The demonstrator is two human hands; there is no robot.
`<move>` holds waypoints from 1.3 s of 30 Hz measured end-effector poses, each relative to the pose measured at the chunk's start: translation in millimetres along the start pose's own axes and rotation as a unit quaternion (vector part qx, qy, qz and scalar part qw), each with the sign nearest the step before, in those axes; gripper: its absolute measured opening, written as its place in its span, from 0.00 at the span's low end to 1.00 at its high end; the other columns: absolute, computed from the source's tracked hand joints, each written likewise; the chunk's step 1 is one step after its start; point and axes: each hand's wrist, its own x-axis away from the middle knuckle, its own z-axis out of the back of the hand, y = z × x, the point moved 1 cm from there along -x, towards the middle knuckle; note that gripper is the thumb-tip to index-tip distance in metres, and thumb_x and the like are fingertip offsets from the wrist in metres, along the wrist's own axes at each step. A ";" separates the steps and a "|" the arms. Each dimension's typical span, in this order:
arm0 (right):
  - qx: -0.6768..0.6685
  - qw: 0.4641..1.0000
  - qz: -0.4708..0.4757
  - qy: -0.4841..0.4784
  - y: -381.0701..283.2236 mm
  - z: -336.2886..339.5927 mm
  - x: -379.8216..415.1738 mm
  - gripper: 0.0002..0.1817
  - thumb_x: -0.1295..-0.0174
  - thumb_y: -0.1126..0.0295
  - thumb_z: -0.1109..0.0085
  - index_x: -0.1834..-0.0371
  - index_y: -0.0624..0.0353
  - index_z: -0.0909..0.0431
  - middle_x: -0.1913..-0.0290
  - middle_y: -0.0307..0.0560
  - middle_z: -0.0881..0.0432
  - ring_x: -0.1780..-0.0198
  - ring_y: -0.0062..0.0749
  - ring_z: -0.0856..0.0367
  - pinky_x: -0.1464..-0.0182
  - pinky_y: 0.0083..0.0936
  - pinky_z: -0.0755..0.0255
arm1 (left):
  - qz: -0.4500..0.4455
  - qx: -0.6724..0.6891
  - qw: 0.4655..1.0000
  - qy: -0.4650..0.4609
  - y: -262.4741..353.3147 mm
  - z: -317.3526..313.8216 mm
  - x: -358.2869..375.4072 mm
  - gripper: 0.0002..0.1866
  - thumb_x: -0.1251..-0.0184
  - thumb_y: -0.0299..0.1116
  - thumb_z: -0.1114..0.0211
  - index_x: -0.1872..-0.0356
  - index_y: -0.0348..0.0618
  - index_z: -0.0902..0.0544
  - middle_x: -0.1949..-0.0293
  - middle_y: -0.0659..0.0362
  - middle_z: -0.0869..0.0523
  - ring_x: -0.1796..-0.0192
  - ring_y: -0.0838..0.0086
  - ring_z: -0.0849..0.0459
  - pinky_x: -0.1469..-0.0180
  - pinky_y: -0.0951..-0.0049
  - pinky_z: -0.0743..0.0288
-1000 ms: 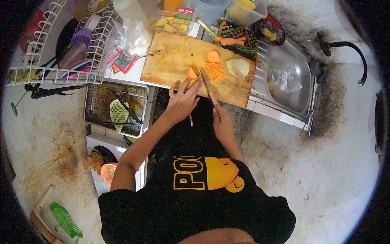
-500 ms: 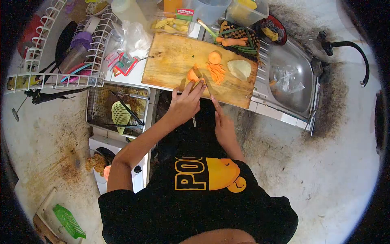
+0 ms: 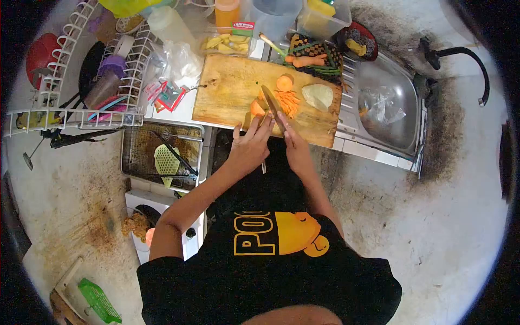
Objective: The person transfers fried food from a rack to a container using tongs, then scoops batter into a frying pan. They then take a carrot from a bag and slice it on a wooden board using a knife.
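Note:
A wooden cutting board (image 3: 227,86) lies in front of me. My right hand (image 3: 296,147) is closed around the handle of a knife (image 3: 269,99), whose blade points away from me across the board. Just left of the blade is an orange carrot piece (image 3: 257,108), with the fingertips of my left hand (image 3: 252,146) bent against its near side. Thin carrot strips (image 3: 287,102) are heaped right of the knife. Beyond them sits a thick carrot chunk (image 3: 284,83), and a pale, flat vegetable piece (image 3: 318,97) rests farther right.
To the right is a metal sink (image 3: 374,130) with a plastic bag (image 3: 385,108) inside, under a black faucet (image 3: 460,51). Whole carrots (image 3: 309,60) and greens lie behind the board. At left stand a white dish rack (image 3: 132,76) and a tray with a green slotted spatula (image 3: 166,161).
The knife blade has swung left and farther over the board, close to the carrot piece. My right hand has come nearer to my left. The whole view has shifted slightly.

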 end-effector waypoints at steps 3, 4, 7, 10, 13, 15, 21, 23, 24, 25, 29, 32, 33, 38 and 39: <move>-0.117 0.992 -0.033 -0.024 5.6 11.7 -2.2 0.24 0.28 0.72 0.62 0.29 0.44 0.37 0.34 0.58 0.31 0.32 0.53 0.34 0.31 0.37 0.41 | 0.001 -0.011 0.999 0.039 -0.5 0.6 1.3 0.37 0.51 0.36 0.35 0.34 0.47 0.30 0.32 0.62 0.32 0.31 0.72 0.37 0.38 0.48 0.41; -0.109 0.991 -0.065 -0.037 -5.8 23.8 -2.1 0.24 0.28 0.72 0.62 0.29 0.44 0.37 0.34 0.56 0.31 0.32 0.52 0.34 0.31 0.36 0.41 | 0.001 0.003 0.999 0.054 -1.2 1.6 2.7 0.35 0.51 0.35 0.34 0.35 0.48 0.29 0.32 0.63 0.32 0.31 0.72 0.36 0.37 0.48 0.43; -0.085 0.992 -0.078 -0.056 -12.7 34.4 12.3 0.24 0.27 0.71 0.62 0.29 0.43 0.37 0.34 0.54 0.31 0.32 0.50 0.34 0.31 0.35 0.41 | -0.012 0.048 0.994 0.096 -2.6 2.2 11.7 0.31 0.50 0.31 0.34 0.39 0.47 0.26 0.35 0.61 0.29 0.32 0.71 0.34 0.37 0.49 0.46; -0.064 0.985 -0.122 -0.105 -25.4 35.6 30.2 0.24 0.27 0.70 0.61 0.29 0.43 0.38 0.33 0.53 0.31 0.31 0.49 0.34 0.31 0.35 0.41 | -0.006 0.137 0.979 0.152 -15.5 -4.8 18.1 0.28 0.49 0.24 0.35 0.42 0.46 0.24 0.40 0.57 0.26 0.36 0.67 0.30 0.38 0.52 0.46; -0.049 0.976 -0.163 -0.137 -18.0 25.1 36.6 0.23 0.27 0.69 0.61 0.29 0.41 0.38 0.34 0.54 0.31 0.32 0.51 0.34 0.32 0.35 0.39 | 0.045 0.216 0.954 0.203 -23.4 8.3 8.4 0.25 0.45 0.18 0.38 0.43 0.43 0.25 0.47 0.50 0.25 0.40 0.58 0.27 0.38 0.58 0.41; -0.038 0.982 -0.135 -0.124 -11.6 22.3 34.4 0.23 0.27 0.68 0.62 0.29 0.40 0.38 0.34 0.55 0.30 0.33 0.53 0.33 0.33 0.35 0.38 | 0.122 0.324 0.907 0.239 -32.3 12.3 -4.1 0.25 0.44 0.19 0.36 0.42 0.40 0.26 0.47 0.49 0.25 0.42 0.54 0.26 0.40 0.60 0.35; -0.059 0.989 -0.116 -0.064 -5.5 48.4 6.6 0.22 0.26 0.66 0.61 0.30 0.41 0.36 0.34 0.57 0.30 0.34 0.54 0.32 0.34 0.36 0.36 | 0.101 0.359 0.900 0.224 -35.5 -3.8 -33.0 0.27 0.49 0.23 0.29 0.45 0.38 0.25 0.48 0.47 0.24 0.44 0.53 0.25 0.42 0.61 0.29; -0.062 0.990 -0.102 -0.074 -10.2 52.4 9.3 0.22 0.26 0.66 0.61 0.30 0.43 0.36 0.33 0.55 0.32 0.33 0.51 0.33 0.33 0.36 0.39 | 0.102 0.348 0.905 0.221 -33.6 -10.5 -34.6 0.26 0.50 0.24 0.28 0.46 0.38 0.24 0.48 0.47 0.23 0.44 0.53 0.25 0.42 0.61 0.29; -0.063 0.990 -0.103 -0.071 -8.7 50.8 12.2 0.22 0.26 0.66 0.61 0.30 0.43 0.36 0.33 0.55 0.32 0.33 0.51 0.33 0.33 0.36 0.39 | 0.104 0.358 0.899 0.232 -31.7 -9.9 -35.7 0.24 0.49 0.24 0.28 0.48 0.38 0.22 0.50 0.47 0.22 0.46 0.53 0.23 0.43 0.62 0.28; -0.039 0.992 -0.085 -0.085 -5.1 48.1 16.2 0.22 0.26 0.66 0.61 0.29 0.43 0.37 0.33 0.54 0.32 0.32 0.50 0.34 0.32 0.35 0.39 | 0.106 0.368 0.891 0.244 -29.5 -9.5 -36.9 0.22 0.49 0.25 0.27 0.50 0.38 0.21 0.52 0.47 0.20 0.48 0.52 0.22 0.45 0.62 0.27; -0.076 0.990 -0.095 -0.071 -0.5 40.5 31.2 0.23 0.26 0.66 0.61 0.29 0.43 0.38 0.31 0.52 0.34 0.29 0.46 0.37 0.30 0.32 0.43 | 0.123 0.401 0.873 0.248 -25.8 -10.7 -36.7 0.19 0.48 0.27 0.27 0.53 0.37 0.19 0.59 0.49 0.16 0.58 0.59 0.16 0.53 0.67 0.23; -0.103 0.983 -0.117 -0.092 1.5 36.5 35.1 0.24 0.28 0.73 0.59 0.29 0.51 0.37 0.30 0.46 0.33 0.27 0.37 0.40 0.29 0.28 0.47 | 0.200 0.584 0.770 0.158 -28.0 -29.4 -33.3 0.16 0.45 0.27 0.27 0.55 0.35 0.17 0.64 0.52 0.14 0.68 0.70 0.15 0.63 0.73 0.22; -0.103 0.983 -0.118 -0.091 0.0 36.6 35.1 0.24 0.28 0.73 0.59 0.29 0.51 0.37 0.30 0.46 0.33 0.27 0.37 0.40 0.29 0.28 0.47 | 0.226 0.598 0.759 0.127 -28.2 -26.1 -33.4 0.15 0.44 0.27 0.27 0.55 0.35 0.16 0.65 0.54 0.14 0.69 0.74 0.16 0.65 0.76 0.23; -0.044 0.995 -0.021 -0.090 19.1 18.1 34.0 0.25 0.28 0.72 0.57 0.27 0.43 0.38 0.33 0.43 0.29 0.62 0.23 0.24 0.51 0.23 0.28 | 0.249 0.542 0.788 0.155 -26.4 -13.2 -39.1 0.12 0.43 0.25 0.29 0.57 0.34 0.15 0.70 0.58 0.16 0.72 0.79 0.18 0.68 0.79 0.24; -0.045 0.994 -0.022 -0.093 14.2 20.5 31.4 0.25 0.28 0.72 0.57 0.27 0.43 0.38 0.33 0.43 0.29 0.62 0.23 0.24 0.51 0.23 0.28 | 0.238 0.555 0.775 0.188 -27.6 -16.8 -40.3 0.13 0.43 0.25 0.29 0.56 0.34 0.15 0.69 0.59 0.17 0.72 0.80 0.19 0.68 0.80 0.24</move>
